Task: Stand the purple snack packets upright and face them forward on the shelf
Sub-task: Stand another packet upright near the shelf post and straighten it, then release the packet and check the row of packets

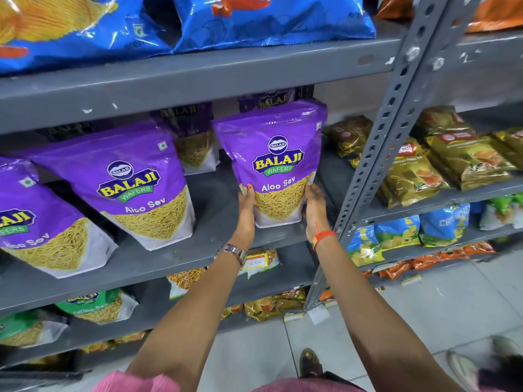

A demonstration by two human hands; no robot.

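We held one purple packet upright on the grey shelf, its front facing us. Our left hand pressed its lower left edge and our right hand its lower right edge, each grip closed on the packet. The upright post stood just right of this packet. Left of the post stood two more front packets, leaning back, with further ones behind them. Blue bags lay on the shelf above.
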